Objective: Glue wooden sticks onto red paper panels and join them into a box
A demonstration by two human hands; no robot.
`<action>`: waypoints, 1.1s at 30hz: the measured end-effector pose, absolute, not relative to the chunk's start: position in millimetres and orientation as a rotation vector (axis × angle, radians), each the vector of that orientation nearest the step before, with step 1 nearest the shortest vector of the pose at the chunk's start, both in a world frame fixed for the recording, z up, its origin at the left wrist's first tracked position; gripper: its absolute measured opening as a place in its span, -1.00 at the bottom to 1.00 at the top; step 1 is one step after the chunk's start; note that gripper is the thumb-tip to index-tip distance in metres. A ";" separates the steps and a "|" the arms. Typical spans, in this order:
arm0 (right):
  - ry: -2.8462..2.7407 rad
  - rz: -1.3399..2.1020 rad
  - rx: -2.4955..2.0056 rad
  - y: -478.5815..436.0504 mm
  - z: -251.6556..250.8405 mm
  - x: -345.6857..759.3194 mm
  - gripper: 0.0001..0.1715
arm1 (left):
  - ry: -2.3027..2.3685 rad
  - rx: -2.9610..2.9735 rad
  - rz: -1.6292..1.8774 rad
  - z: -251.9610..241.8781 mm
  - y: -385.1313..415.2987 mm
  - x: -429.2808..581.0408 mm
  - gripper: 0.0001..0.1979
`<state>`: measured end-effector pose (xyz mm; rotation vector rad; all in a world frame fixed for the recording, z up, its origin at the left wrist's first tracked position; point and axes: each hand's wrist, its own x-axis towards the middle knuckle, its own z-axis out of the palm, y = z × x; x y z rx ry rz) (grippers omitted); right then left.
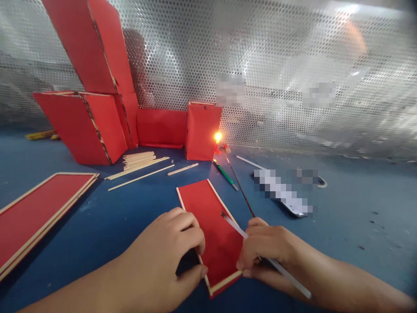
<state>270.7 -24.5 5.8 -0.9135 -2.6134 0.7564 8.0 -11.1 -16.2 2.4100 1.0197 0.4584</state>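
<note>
A small red panel (208, 234) edged with pale wooden sticks lies on the table. My left hand (177, 248) grips its left edge between curled fingers and thumb. At the panel's near right corner, the fingertips of my right hand (270, 250) touch the end of a wooden strip. That same hand holds a whitish translucent glue stick (289, 278) with a darkened tip, which points over the panel. A thin dark rod (241, 187) also extends forward from my right hand. Beyond its far end burns a small flame (218, 137).
Tall red boxes (94, 126) stand at the back left, and a smaller red box (202, 132) at centre. Loose wooden sticks (140, 161), a green-handled cutter (226, 176) and a partly blurred phone (283, 193) lie around. A larger framed red panel (42, 213) sits left. Perforated metal (276, 52) backs the table.
</note>
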 end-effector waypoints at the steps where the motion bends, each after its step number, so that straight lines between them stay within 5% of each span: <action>1: -2.624 0.746 -0.899 -24.3 5.3 271.5 -0.83 | 1.024 2.414 0.455 -16.2 -11.2 8.2 -0.92; 33: -2.754 0.666 -0.981 -25.5 21.4 283.4 -0.75 | 0.897 2.285 0.576 -42.1 -24.4 20.1 -0.88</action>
